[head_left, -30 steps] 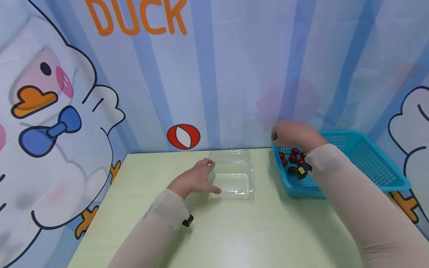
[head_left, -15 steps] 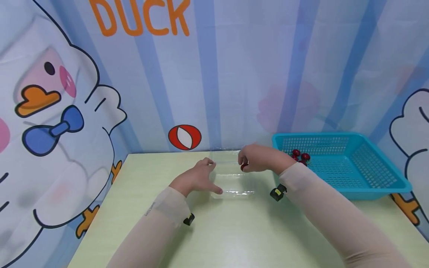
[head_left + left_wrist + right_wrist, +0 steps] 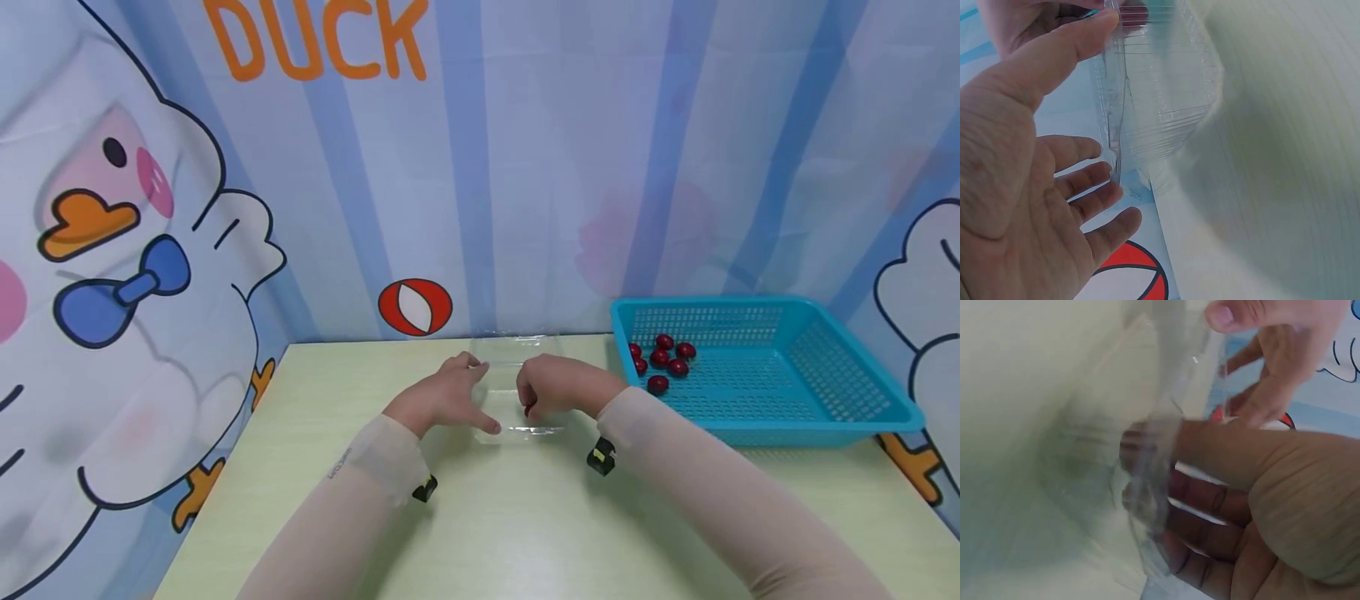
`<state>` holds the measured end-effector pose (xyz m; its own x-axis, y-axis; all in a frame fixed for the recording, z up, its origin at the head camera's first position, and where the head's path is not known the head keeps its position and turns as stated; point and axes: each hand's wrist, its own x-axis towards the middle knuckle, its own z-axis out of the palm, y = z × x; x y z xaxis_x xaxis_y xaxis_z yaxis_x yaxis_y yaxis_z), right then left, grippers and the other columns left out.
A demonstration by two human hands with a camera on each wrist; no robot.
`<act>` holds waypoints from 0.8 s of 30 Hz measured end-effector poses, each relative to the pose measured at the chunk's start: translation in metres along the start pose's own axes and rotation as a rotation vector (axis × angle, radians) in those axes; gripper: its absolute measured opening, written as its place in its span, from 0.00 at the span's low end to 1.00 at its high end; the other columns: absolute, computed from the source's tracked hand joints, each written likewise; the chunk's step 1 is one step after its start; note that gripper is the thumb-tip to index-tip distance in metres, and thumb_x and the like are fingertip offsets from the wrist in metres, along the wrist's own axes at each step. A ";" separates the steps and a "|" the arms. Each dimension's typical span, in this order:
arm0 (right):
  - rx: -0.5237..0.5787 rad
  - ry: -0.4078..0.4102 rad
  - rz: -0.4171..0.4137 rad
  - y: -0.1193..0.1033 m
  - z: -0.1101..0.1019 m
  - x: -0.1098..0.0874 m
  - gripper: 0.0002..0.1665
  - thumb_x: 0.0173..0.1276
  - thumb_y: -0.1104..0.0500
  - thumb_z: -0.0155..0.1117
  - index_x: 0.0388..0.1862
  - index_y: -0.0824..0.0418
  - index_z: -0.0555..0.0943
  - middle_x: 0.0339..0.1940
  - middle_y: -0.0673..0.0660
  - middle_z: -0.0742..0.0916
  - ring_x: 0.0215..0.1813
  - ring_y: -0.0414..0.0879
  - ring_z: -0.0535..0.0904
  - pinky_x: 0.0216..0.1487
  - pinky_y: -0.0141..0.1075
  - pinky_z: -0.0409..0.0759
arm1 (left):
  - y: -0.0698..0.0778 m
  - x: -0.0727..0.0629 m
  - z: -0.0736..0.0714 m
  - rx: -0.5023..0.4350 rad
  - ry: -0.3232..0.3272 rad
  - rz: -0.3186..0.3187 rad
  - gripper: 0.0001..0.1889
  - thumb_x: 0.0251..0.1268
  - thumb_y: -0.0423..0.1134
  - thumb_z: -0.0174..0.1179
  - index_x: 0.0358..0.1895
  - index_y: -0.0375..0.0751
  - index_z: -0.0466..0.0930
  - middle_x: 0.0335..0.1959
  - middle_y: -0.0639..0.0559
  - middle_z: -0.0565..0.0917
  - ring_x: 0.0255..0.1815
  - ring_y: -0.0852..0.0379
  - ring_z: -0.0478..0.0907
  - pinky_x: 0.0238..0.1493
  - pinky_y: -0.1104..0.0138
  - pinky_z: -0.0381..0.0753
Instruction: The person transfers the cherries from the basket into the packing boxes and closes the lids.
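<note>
A clear plastic container [image 3: 501, 402] lies on the table in front of me. My left hand [image 3: 446, 398] rests at its left side with fingers spread. In the left wrist view, the thumb and fingertips touch the container's rim [image 3: 1114, 119]. My right hand [image 3: 558, 385] is down inside the container, pinching a dark red cherry [image 3: 529, 411] that is mostly hidden by the fingers. Seen from the right wrist, its fingertips show blurred through the clear plastic wall [image 3: 1141, 481].
To the right stands a turquoise mesh basket [image 3: 817, 429], with several red cherries [image 3: 660, 358] at its left end. A printed duck curtain [image 3: 540, 167] hangs right behind the table [image 3: 480, 525].
My right hand has moved left from the basket to the container, carrying a cherry, and then lowered into it. The left hand has stayed at the container's left side.
</note>
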<state>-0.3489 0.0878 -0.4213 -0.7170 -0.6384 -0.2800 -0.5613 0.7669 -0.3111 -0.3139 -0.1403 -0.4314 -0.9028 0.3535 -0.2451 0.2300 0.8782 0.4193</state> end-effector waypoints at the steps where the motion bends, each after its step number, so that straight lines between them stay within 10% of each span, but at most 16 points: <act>1: -0.003 0.006 -0.003 0.000 0.001 0.001 0.06 0.71 0.61 0.85 0.40 0.54 0.93 0.36 0.46 0.93 0.40 0.42 0.85 0.53 0.42 0.91 | 0.000 0.000 0.000 0.003 0.000 0.003 0.59 0.64 0.59 0.83 0.93 0.44 0.61 0.90 0.47 0.63 0.89 0.45 0.63 0.83 0.42 0.78; 12: -0.018 -0.005 0.020 -0.004 0.004 0.001 0.09 0.73 0.58 0.84 0.48 0.58 0.94 0.42 0.50 0.93 0.44 0.44 0.86 0.59 0.46 0.92 | -0.002 0.003 0.000 0.039 0.002 0.013 0.60 0.63 0.61 0.84 0.92 0.43 0.62 0.89 0.45 0.64 0.89 0.44 0.62 0.83 0.44 0.79; 24: 0.012 0.076 0.044 0.028 -0.046 -0.024 0.10 0.85 0.52 0.72 0.52 0.57 0.92 0.50 0.54 0.94 0.48 0.47 0.87 0.57 0.46 0.91 | 0.002 0.006 0.002 0.072 0.008 0.014 0.59 0.63 0.59 0.84 0.92 0.43 0.63 0.89 0.43 0.64 0.87 0.42 0.62 0.82 0.43 0.80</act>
<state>-0.3663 0.1273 -0.3817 -0.7704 -0.5971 -0.2237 -0.5241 0.7928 -0.3110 -0.3179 -0.1364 -0.4335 -0.9020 0.3637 -0.2326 0.2679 0.8941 0.3590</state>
